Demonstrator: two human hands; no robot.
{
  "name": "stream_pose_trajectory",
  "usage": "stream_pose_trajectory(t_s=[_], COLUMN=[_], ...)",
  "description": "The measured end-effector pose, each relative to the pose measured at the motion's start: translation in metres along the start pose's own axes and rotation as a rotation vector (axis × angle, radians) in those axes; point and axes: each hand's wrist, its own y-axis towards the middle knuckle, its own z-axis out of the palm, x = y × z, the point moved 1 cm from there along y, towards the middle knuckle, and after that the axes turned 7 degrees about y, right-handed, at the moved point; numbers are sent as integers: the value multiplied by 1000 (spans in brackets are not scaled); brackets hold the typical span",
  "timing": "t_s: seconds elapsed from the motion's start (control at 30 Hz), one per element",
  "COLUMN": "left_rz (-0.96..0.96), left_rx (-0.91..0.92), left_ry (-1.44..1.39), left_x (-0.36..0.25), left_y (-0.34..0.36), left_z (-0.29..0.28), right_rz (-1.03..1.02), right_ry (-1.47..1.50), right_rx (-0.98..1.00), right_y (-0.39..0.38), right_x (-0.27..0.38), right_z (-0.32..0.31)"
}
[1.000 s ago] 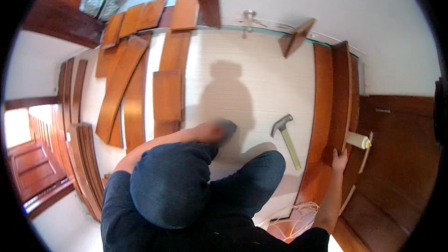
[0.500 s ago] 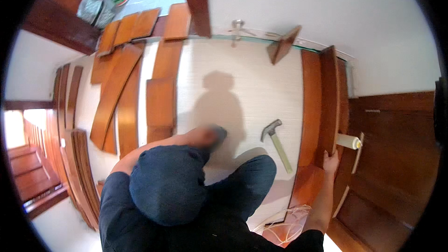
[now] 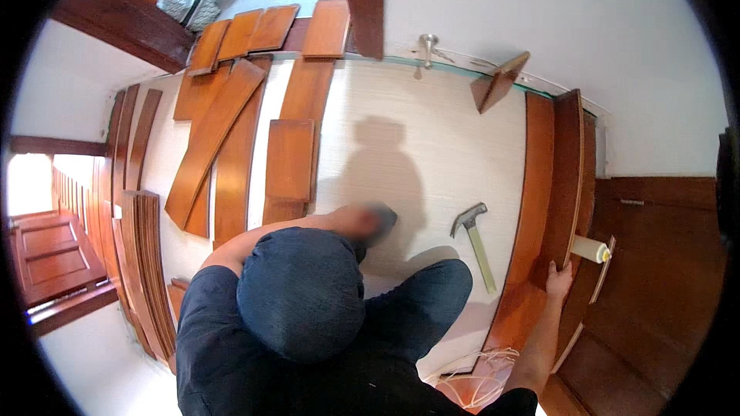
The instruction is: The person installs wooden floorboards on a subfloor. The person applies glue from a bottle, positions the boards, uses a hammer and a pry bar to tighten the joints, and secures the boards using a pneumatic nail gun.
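My right hand point(image 3: 558, 280) grips the near end of a long reddish-brown floorboard point(image 3: 563, 185), which stands tilted on its edge over laid boards point(image 3: 533, 154) on the right. Reaching past my bent left leg, my left hand point(image 3: 361, 221) is low over the pale floor. It is blurred and its fingers cannot be made out; a dark shape point(image 3: 385, 220) lies against it, too smeared to name. A claw hammer point(image 3: 478, 250) with a pale green handle lies on the floor between my right knee and the laid boards.
Loose floorboards point(image 3: 239, 139) lie at the left, beside a stack point(image 3: 144, 262). A short board piece point(image 3: 501, 82) leans near the far wall by a metal doorstop point(image 3: 428, 51). A pale bottle point(image 3: 590, 250) lies right of the held board. White cord point(image 3: 486, 377) is coiled near my right arm.
The whole view has shifted, so the scene sits further right in the picture. My right hand keeps its grip on the floorboard, and my left hand stays by the dark shape.
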Motion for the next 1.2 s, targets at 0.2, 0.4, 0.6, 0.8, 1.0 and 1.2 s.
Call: stream_pose_trajectory(t_s=[0.2,0.4,0.6,0.8,1.0,1.2], left_rz=[146,200,71,38,53,-10], left_rx=[-103,-254,-49,-54,-115,-45], left_ry=[-38,-22,-2,-15,-11,55], left_x=[-3,21,36,24,39,22], left_y=[-4,8,3,15,8,12], left_z=[4,28,22,22,32,21], right_rz=[-41,-75,13,1,25,68], right_ry=[79,-42,59,99,61,-80], right_rx=[72,-10,134,82,107,28], right_y=[11,16,3,8,11,8], right_x=[5,-6,29,-9,26,-1], right_z=[5,12,1,0,-4,0])
